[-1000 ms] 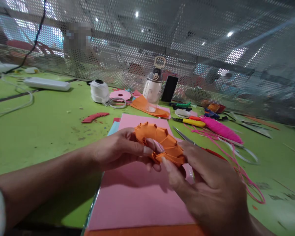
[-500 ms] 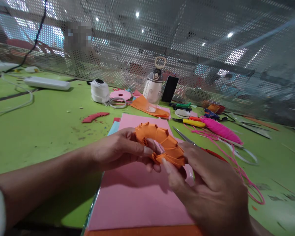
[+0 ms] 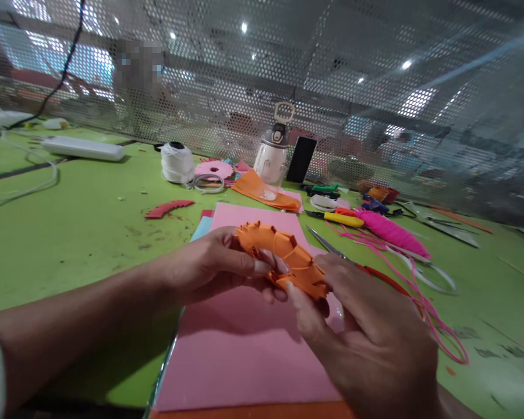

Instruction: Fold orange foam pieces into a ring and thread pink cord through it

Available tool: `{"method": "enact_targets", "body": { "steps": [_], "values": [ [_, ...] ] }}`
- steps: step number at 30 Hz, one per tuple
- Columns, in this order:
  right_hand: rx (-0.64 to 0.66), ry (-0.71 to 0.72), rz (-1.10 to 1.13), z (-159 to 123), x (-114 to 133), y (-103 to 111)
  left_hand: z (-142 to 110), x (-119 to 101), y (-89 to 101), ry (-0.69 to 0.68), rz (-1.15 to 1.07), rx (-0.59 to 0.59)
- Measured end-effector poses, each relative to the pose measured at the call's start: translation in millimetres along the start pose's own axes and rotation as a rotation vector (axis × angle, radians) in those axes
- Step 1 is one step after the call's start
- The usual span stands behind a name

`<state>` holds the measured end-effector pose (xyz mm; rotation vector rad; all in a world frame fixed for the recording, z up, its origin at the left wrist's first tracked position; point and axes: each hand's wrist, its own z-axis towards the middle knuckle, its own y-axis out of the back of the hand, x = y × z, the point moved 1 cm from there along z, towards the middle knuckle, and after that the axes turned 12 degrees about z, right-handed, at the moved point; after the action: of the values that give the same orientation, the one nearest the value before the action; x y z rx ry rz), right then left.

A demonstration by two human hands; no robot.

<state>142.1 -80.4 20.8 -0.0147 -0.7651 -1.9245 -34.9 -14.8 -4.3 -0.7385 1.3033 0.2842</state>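
Observation:
Between both hands is an orange folded-paper ring (image 3: 279, 245), made of overlapping pleated pieces and held tilted above a stack of paper. My left hand (image 3: 220, 262) grips its left side, thumb along the inner edge and fingers underneath. On the right, my right hand (image 3: 367, 331) pinches the near right part, thumb on the near edge and forefinger on the outer rim. Its remaining fingers curl below, partly hidden. Under the hands lies a pink paper sheet (image 3: 248, 361), with orange and blue sheets showing at the stack's edges.
Scissors (image 3: 367, 270) with red handles lie beside my right hand, near a yellow-handled cutter (image 3: 343, 218) and pink yarn (image 3: 393, 233). Farther back are a bottle (image 3: 271, 154), a phone (image 3: 302, 160) and a white thread spool (image 3: 177, 163). A red pleated strip (image 3: 168, 208) lies left.
The orange ring has tipped slightly, so its opening looks narrower and its far edge sits a little lower. My right hand has shifted slightly with it; both hands keep their hold.

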Motion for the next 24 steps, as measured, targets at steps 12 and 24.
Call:
{"method": "enact_targets", "body": {
  "steps": [12,24],
  "values": [
    [0.091,-0.084,0.01,3.5,0.2,7.1,-0.3,3.3,0.7,-0.01,-0.009,0.064],
    [0.107,-0.113,0.064,12.1,4.3,9.7,0.1,3.9,0.8,0.037,-0.035,0.086]
  ]
}}
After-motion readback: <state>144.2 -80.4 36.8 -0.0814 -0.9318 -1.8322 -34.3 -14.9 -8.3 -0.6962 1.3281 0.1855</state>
